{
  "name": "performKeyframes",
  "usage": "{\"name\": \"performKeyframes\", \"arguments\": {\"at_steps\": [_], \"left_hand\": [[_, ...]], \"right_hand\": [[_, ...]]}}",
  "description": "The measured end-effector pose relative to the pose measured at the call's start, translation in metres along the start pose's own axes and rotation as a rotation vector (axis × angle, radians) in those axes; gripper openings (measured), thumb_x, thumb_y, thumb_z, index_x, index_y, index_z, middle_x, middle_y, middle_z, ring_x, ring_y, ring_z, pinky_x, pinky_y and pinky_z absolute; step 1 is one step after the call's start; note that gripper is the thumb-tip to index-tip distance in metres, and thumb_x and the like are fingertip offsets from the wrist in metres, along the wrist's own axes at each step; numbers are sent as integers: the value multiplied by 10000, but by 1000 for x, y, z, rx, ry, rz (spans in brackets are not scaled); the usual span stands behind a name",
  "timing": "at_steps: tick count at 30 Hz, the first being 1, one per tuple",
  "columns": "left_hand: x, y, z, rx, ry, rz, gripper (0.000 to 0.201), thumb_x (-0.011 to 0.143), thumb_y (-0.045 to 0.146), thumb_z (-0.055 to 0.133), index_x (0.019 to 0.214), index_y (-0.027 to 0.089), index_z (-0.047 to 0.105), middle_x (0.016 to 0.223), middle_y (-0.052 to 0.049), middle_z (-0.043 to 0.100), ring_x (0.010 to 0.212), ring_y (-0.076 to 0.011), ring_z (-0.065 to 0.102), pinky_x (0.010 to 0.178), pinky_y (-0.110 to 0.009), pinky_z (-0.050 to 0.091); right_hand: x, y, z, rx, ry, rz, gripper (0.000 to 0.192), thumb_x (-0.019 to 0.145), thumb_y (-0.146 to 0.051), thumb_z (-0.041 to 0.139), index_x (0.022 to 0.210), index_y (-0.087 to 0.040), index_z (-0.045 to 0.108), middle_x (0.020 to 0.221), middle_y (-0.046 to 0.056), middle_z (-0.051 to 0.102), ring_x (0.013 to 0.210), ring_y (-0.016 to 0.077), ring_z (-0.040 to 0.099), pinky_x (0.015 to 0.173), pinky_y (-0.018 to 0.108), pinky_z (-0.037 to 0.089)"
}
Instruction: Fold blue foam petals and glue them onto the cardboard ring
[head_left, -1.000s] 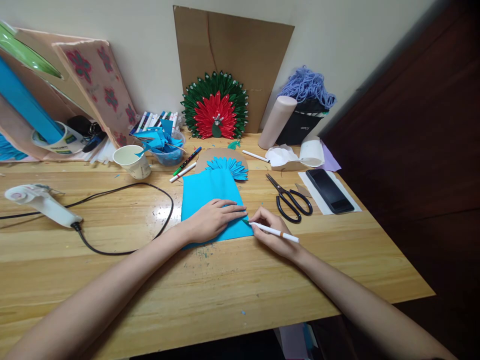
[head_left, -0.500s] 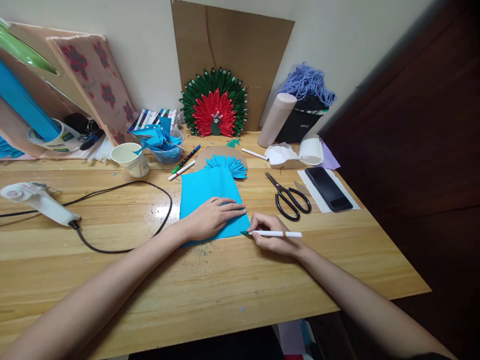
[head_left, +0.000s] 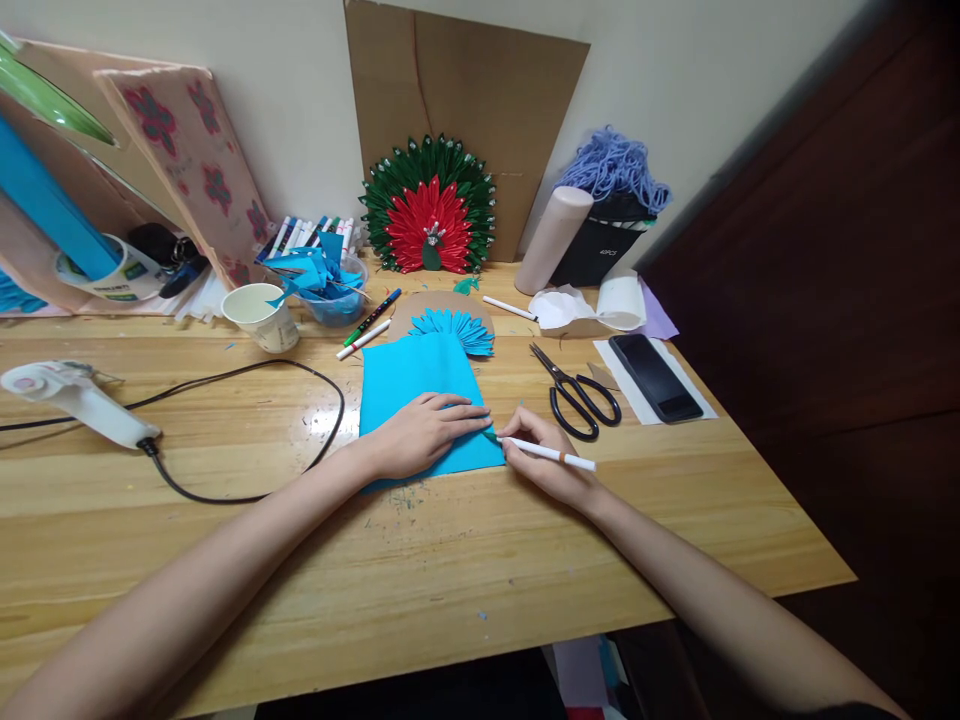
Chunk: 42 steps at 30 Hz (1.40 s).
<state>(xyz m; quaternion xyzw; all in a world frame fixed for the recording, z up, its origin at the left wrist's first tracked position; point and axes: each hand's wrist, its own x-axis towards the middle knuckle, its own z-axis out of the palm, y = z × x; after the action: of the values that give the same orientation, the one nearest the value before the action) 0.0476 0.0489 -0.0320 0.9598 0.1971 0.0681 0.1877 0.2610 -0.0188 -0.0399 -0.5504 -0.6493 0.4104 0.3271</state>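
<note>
From the head camera, one blue sheet lies mid-surface. The left hand presses flat on it, fingers spread, holding nothing. The right hand has its grip pinched around one white pen, tip at the sheet's right edge. Nearby lie one pair of scissors, one phone, one paper cup, one glue gun and two markers.

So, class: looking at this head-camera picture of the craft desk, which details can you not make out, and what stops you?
- Head view: any mark under the pen tip on the blue sheet; too small, and the right hand is close around it.
- Sheet area beneath the left hand: covered by the hand.
- Lettering on the black box: too small.
- Glue gun cord end: cut off by the left edge.
</note>
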Motion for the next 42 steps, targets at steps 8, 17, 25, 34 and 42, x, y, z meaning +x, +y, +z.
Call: {"name": "performKeyframes", "arguments": {"at_steps": [8,17,25,34,42], "left_hand": [[1,-1,1,-7,4,11,430,945,221,255,1362,265,349,1407,-15,404,1260,-199,358,1000,-367,267],[1,-1,2,-20,11,-1,423,952,245,244,1361,275,348,1402,-3,411,1261,-192,360,1004,-370,264],[1,-1,1,-32,17,2,423,946,234,263,1355,264,363,1390,-22,428,1252,-198,372,1000,-375,270],[1,-1,2,-51,7,-12,419,951,240,249,1354,267,360,1397,0,418,1266,-183,356,1013,-374,264],[1,-2,1,-58,24,-4,420,945,230,272,1350,265,374,1385,-25,434,1264,-196,374,1015,-383,284]], "right_hand": [[1,3,-4,-31,-5,-52,115,709,-137,500,633,-192,433,586,-42,438,540,98,377,504,223,274],[3,9,-11,143,-64,-44,162,697,-161,476,553,-190,410,533,-42,410,501,98,371,488,237,270],[2,3,0,136,18,15,127,799,-296,535,751,-191,481,686,-16,520,616,116,479,554,233,361],[-2,-3,0,-86,-69,-101,37,750,-180,535,717,-188,521,658,-18,534,574,107,447,536,226,342],[-5,2,-4,-62,-193,-133,53,698,-135,554,679,-184,554,646,-6,561,556,110,479,514,227,357]]}}
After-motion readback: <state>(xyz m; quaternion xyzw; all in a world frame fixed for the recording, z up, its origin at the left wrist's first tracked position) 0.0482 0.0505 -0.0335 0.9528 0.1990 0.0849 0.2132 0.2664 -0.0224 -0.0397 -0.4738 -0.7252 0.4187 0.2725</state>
